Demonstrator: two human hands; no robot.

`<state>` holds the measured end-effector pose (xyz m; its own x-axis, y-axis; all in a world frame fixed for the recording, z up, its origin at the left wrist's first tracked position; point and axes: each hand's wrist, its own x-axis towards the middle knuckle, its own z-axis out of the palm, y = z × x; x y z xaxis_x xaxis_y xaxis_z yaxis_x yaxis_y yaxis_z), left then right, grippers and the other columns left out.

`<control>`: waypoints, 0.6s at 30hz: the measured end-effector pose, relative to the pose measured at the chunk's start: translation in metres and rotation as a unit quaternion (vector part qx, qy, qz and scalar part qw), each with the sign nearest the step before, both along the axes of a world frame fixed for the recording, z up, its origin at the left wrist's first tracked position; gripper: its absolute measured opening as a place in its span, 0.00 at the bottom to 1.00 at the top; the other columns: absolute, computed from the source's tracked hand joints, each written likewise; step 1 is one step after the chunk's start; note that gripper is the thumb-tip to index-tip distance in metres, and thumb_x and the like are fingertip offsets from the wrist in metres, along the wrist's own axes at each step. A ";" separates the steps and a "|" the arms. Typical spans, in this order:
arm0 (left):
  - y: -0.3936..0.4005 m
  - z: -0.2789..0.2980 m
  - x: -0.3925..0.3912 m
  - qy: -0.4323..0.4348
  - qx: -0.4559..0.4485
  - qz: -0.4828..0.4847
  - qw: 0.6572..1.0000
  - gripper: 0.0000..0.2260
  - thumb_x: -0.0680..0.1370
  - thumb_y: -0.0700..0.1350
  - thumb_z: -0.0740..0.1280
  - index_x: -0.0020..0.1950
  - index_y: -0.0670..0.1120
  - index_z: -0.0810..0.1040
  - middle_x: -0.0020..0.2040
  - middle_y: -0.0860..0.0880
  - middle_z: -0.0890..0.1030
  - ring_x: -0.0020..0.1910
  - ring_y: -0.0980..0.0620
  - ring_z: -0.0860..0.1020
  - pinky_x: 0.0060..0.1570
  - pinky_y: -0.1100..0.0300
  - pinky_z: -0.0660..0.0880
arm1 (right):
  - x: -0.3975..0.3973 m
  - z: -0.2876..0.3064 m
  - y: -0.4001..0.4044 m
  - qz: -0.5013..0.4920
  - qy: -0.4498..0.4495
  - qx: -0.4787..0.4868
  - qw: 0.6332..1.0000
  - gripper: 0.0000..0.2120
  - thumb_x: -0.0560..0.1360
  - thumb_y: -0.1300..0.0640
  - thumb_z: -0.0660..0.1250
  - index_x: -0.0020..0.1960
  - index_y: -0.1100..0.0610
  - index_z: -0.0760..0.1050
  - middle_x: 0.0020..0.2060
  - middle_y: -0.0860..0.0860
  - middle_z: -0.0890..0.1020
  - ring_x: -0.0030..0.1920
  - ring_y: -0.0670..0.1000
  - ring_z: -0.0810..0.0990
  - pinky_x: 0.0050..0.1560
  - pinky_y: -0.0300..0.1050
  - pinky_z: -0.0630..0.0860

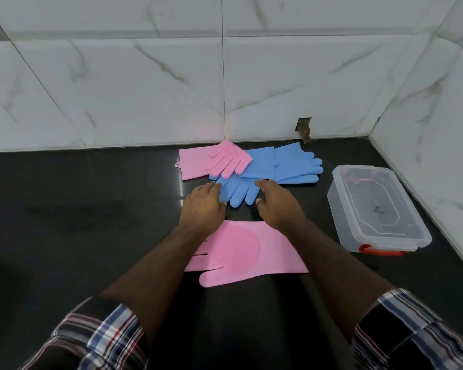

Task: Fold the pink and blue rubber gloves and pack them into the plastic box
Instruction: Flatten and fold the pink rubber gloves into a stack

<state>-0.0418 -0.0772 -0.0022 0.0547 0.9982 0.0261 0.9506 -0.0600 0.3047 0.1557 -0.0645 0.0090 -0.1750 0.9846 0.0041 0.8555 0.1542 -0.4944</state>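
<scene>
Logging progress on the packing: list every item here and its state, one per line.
Near pink glove: flat, unfolded.
Far pink glove: folded over itself.
Near blue glove: unfolded, both hands at it.
Far blue glove: flat, unfolded.
Box: lid on, no gloves inside.
Left hand: open.
Right hand: open.

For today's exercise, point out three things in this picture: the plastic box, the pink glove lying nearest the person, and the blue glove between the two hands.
plastic box (422, 231), head view, near-right rim.
near pink glove (241, 247), head view, textured palm.
blue glove (237, 192), head view, base of its fingers.
</scene>
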 end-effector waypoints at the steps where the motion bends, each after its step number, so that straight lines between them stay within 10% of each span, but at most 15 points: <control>1: 0.006 0.001 0.000 0.003 -0.002 -0.001 1.000 0.24 0.80 0.48 0.65 0.75 0.44 0.69 0.74 0.45 0.73 0.71 0.43 0.71 0.71 0.47 0.67 | -0.001 0.000 0.008 0.019 -0.007 0.002 1.000 0.24 0.79 0.62 0.61 0.75 0.56 0.65 0.75 0.53 0.66 0.77 0.54 0.60 0.74 0.47 0.57; 12: 0.034 0.002 0.000 -0.034 0.003 0.002 0.999 0.20 0.81 0.45 0.64 0.73 0.43 0.72 0.70 0.45 0.76 0.67 0.44 0.74 0.67 0.50 0.70 | -0.024 0.011 0.069 0.132 -0.231 0.010 0.964 0.25 0.76 0.61 0.63 0.72 0.51 0.71 0.80 0.53 0.51 0.79 0.59 0.48 0.74 0.59 0.59; 18: 0.037 0.008 -0.005 -0.072 0.021 0.019 0.997 0.19 0.80 0.43 0.64 0.72 0.44 0.74 0.68 0.47 0.78 0.65 0.46 0.76 0.66 0.51 0.71 | -0.028 0.006 0.077 0.134 -0.206 -0.023 0.969 0.31 0.76 0.62 0.61 0.78 0.54 0.60 0.79 0.50 0.55 0.79 0.56 0.48 0.75 0.61 0.56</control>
<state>-0.0472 -0.0400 0.0062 0.0104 0.9973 0.0724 0.8991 -0.0410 0.4359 0.1277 0.0123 0.0149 -0.4015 0.9011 -0.1639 0.9142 0.3834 -0.1315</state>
